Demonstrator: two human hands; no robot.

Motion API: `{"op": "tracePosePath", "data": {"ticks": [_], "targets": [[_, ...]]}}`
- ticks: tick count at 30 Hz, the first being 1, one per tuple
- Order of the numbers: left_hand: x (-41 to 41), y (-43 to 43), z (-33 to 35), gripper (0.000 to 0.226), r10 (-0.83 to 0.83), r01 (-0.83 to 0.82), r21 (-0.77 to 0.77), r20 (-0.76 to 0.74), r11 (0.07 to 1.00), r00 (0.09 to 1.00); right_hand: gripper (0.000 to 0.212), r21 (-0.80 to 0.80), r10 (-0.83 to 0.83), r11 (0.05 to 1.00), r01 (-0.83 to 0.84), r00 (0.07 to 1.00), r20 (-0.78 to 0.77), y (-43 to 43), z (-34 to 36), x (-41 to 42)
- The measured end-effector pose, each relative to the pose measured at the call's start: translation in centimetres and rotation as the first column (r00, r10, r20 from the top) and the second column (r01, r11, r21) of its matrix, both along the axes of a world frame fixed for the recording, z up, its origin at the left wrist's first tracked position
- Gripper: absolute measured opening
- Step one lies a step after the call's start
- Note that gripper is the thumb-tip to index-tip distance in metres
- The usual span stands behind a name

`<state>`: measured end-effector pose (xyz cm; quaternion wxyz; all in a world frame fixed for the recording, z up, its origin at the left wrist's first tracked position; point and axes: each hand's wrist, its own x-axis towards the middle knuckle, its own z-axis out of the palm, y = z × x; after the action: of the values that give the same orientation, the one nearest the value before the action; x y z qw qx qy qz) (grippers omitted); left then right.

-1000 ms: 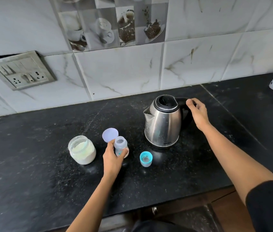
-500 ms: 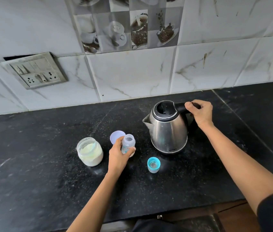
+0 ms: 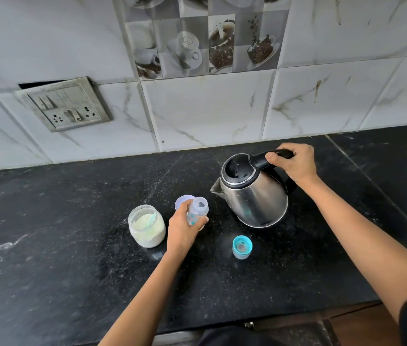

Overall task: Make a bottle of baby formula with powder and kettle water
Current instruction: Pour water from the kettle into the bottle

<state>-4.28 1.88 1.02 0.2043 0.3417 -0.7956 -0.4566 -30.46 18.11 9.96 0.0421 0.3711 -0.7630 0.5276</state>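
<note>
While left hand steadies it — bottle clear, uncapped, tilted.

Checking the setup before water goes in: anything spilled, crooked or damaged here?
Yes. The switch plate on the wall hangs askew, a dark gap showing above it. A pale dusting streaks the black counter, possibly powder. The kettle tilts, but the right hand is gripping it.
</note>
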Motion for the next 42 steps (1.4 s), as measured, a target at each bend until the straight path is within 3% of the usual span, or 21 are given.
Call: {"op": "tracePosePath", "data": {"ticks": [8, 13, 22, 42], "targets": [[0.8, -0.8, -0.6, 0.046, 0.021, -0.021, -0.005, -0.022, 1.0, 1.0, 0.046, 0.099, 0.046, 0.994, -0.041, 0.998, -0.043, -2.2, 1.8, 2.2], [1.1, -1.3, -1.2, 0.046, 0.017, -0.017, -0.005, -0.014, 1.0, 1.0, 0.058, 0.123, 0.07, 0.991, -0.06, 0.994, -0.079, -2.9, 1.9, 2.6], [1.4, -1.8, -2.4, 0.059, 0.03, -0.031, 0.014, 0.014, 0.999, 0.999, 0.058, 0.173, 0.09, 0.982, -0.071, 0.99, -0.106, -3.8, 2.6, 3.9], [1.9, -1.6, -3.1, 0.061, 0.047, -0.047, 0.005, 0.012, 0.999, 0.999, 0.063, 0.232, 0.123, 0.969, -0.08, 0.977, -0.177, -5.0, 3.0, 5.0]]}}
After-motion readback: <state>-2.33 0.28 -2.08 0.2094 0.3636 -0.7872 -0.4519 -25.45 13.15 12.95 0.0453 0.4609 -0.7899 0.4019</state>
